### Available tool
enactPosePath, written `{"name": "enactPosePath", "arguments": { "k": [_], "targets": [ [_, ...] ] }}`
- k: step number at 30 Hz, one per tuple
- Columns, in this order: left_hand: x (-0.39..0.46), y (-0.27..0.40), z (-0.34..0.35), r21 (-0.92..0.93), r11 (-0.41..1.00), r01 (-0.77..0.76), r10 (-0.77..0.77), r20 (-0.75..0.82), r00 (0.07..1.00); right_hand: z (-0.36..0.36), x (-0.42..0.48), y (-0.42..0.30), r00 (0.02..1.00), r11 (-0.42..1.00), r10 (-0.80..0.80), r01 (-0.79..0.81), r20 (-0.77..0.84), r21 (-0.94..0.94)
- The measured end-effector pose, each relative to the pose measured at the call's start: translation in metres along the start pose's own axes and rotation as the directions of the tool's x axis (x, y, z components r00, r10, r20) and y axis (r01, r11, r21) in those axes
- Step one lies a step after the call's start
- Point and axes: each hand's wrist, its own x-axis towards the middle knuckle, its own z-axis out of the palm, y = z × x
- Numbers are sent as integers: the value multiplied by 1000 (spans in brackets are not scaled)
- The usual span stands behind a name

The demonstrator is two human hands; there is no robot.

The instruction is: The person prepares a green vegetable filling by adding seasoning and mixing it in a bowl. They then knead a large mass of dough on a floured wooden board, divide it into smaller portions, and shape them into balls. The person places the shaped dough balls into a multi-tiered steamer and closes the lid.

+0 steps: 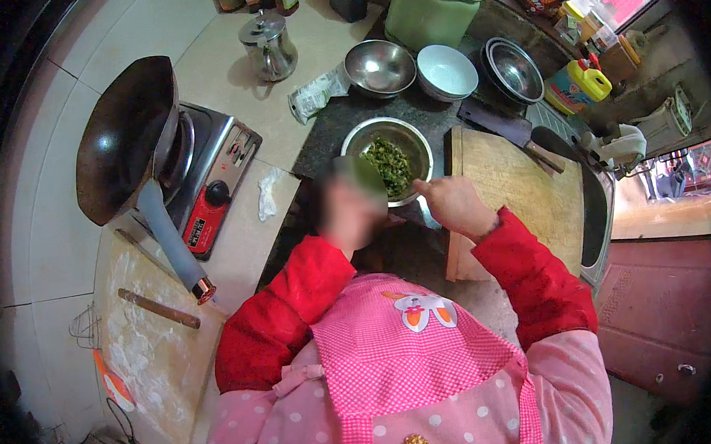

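Observation:
A steel bowl (350, 138) of chopped green leafy filling (388, 162) stands on the dark countertop before me. My left hand (351, 207) is at the bowl's lower left side; a blur covers it, so its fingers and anything in them are hidden. With fingers curled, my right hand (455, 203) is at the lower right of the rim, one digit over the edge and the others outside it. Right of the bowl lies a wooden cutting board (518, 181). A cleaver (499, 124) rests across its far edge, the handle over the board.
Leftward, a wok (124, 138) tilts on a portable gas stove (207, 194), handle towards me. Below it are a floured board (151, 369) and a rolling pin (159, 308). Behind stand an empty steel bowl (381, 68), white bowls (447, 71) and a metal pot (268, 47). A sink (597, 225) adjoins the cutting board.

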Motion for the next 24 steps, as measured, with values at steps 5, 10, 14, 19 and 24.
{"name": "enactPosePath", "arguments": {
  "k": [5, 10, 14, 19, 24],
  "targets": [
    [-1, 17, -16, -8, 998, 66, -66, 60, 996, -7, 3, 16, 983, 991, 92, -75, -161, 112],
    [0, 24, -19, 90, 996, -17, 10, 76, 997, -3, 29, 33, 955, 976, 215, -206, -203, 65],
    [6, 26, -14, -68, 995, -75, 78, 33, 996, 26, 42, 33, 979, 975, 104, -65, -177, 213],
    [-5, -24, 15, -795, 552, 251, -460, -39, 887, -5, 12, 36, 957, 983, -90, 130, -275, 131],
    [-3, -18, 18, -782, 576, 239, -401, -16, 916, -7, -4, 8, 993, 994, -36, 48, -116, 97]
  ]
}}
